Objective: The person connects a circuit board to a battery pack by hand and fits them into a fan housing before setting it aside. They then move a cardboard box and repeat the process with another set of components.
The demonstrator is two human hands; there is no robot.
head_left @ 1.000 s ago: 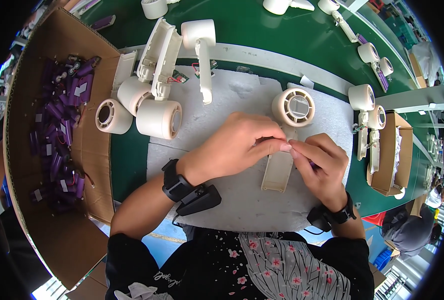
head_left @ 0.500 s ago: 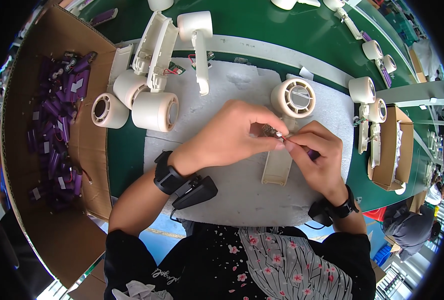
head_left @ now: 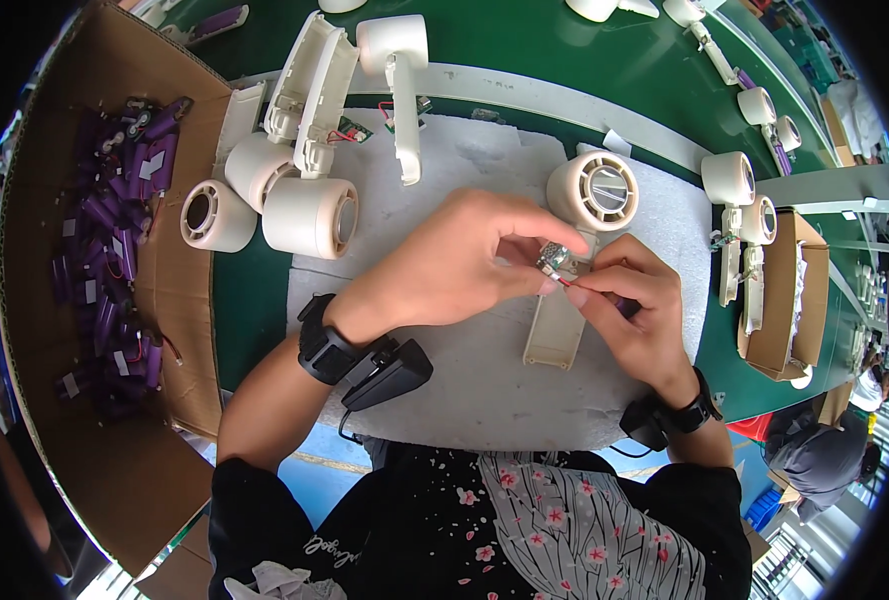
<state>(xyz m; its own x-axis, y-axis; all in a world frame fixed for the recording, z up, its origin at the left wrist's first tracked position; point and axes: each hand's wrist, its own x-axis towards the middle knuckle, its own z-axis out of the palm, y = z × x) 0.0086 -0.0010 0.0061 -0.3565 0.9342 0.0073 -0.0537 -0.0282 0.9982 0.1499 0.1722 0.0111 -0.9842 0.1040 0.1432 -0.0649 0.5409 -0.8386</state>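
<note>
My left hand (head_left: 455, 262) pinches a small circuit board (head_left: 554, 254) between thumb and forefinger, above the grey foam mat. Thin red wire (head_left: 568, 283) runs from a white plug at the board's edge to my right hand (head_left: 645, 308), whose thumb and forefinger are closed on it. Part of a purple battery cell (head_left: 626, 307) shows in the right palm; the curled fingers hide the rest. Beneath the hands lies a white handheld fan, its round head (head_left: 593, 192) beyond my fingers and its open handle shell (head_left: 553, 335) nearer me.
A cardboard box (head_left: 180, 300) with many purple cells stands at the left. White fan bodies (head_left: 312, 217) cluster at the mat's back left, some with boards hanging on wires. More fans (head_left: 728, 180) and a small carton (head_left: 813, 290) are at the right. Another person (head_left: 820, 450) sits farther right.
My left hand has tilted the circuit board, so more of its face shows. Both hands stay close together over the fan. On the far green surface, the fans have shifted slightly right.
</note>
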